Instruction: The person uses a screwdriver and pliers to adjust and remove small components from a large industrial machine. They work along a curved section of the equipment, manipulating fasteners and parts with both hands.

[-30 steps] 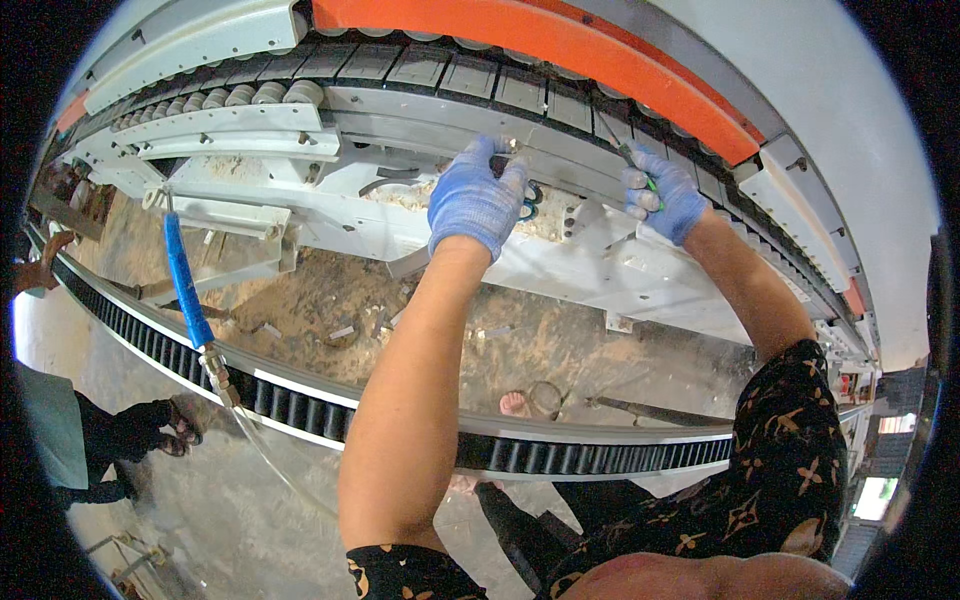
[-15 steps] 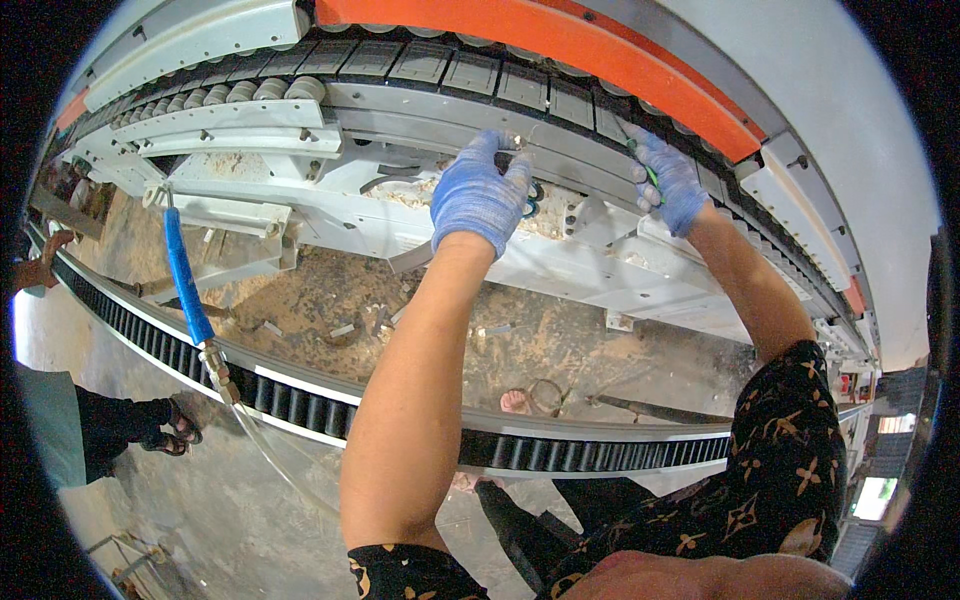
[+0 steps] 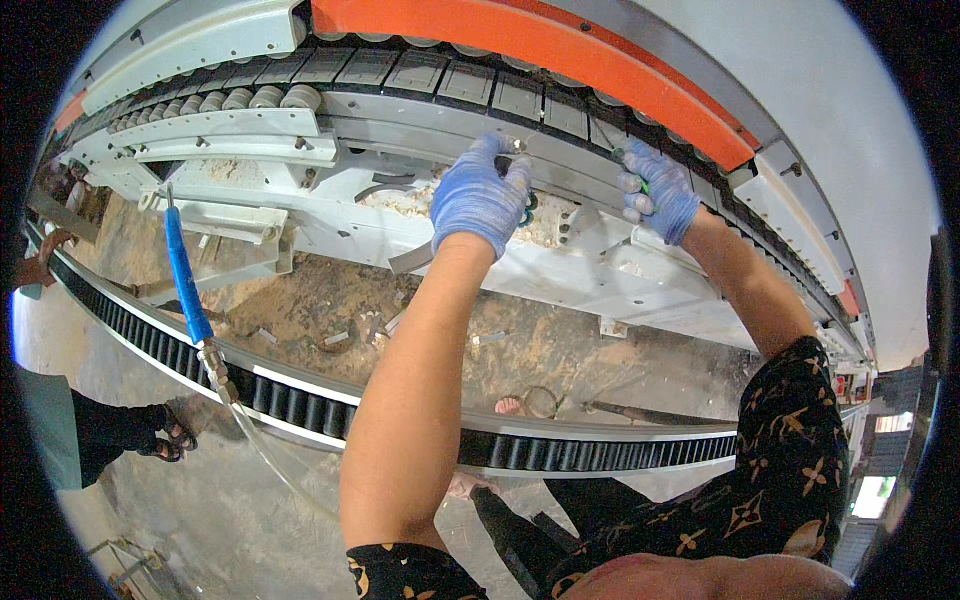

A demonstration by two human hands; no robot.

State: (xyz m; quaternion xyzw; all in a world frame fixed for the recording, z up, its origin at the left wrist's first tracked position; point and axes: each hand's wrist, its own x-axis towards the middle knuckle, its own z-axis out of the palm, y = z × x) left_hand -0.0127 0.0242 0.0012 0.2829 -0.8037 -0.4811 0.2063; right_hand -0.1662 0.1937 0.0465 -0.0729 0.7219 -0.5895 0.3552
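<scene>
My left hand (image 3: 472,200), in a blue-and-white knit glove, rests against the pale metal side rail (image 3: 400,112) of the machine. Its fingers are bent but apart, with a gap between thumb and fingers and nothing clearly held. Partly hidden beside its wrist are small dark rounded loops (image 3: 529,208) on a ledge. My right hand (image 3: 660,195), gloved alike, is closed around a thin tool with a green handle (image 3: 644,187). Its fingertips are by the edge of the segmented track (image 3: 465,84); the tool's far end is hard to make out.
An orange guard (image 3: 540,45) runs above the track. Wood shavings (image 3: 405,198) lie on the ledge below. A blue air gun (image 3: 182,270) with a clear hose hangs at left. Behind my arms curves a black roller conveyor (image 3: 285,402); another person's hand (image 3: 45,257) touches its left end.
My right hand has moved slightly left and its fingers have curled closer around the green-handled tool. My left hand stays almost in place. The view has shifted a little.
</scene>
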